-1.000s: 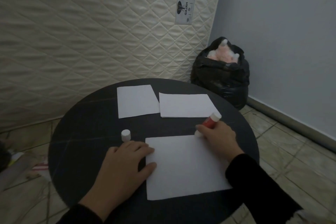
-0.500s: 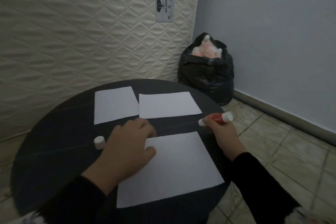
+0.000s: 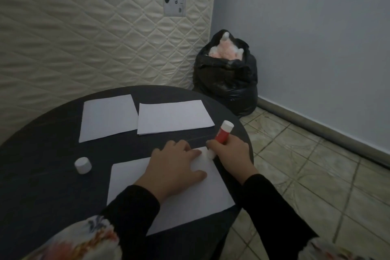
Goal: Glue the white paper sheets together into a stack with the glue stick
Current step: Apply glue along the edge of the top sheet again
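Note:
Three white paper sheets lie on a round dark table [image 3: 42,175]. The nearest sheet [image 3: 190,200] is in front of me; my left hand [image 3: 175,167] presses flat on its upper part. My right hand [image 3: 230,156] grips a red glue stick [image 3: 222,133], its white tip down on the sheet's far right corner. Two more sheets lie farther back, the left sheet [image 3: 107,116] and the right sheet [image 3: 173,116]. The white glue cap [image 3: 83,165] stands on the table to the left of the near sheet.
A quilted mattress [image 3: 84,27] leans against the wall behind the table. A black bag [image 3: 225,82] with pink stuffing sits in the corner on the tiled floor [image 3: 306,164]. The table's edge runs close by my right hand.
My left hand slid from the sheet's left edge toward its upper right. My right hand lifted the glue stick, then brought its tip down on the sheet's far right corner.

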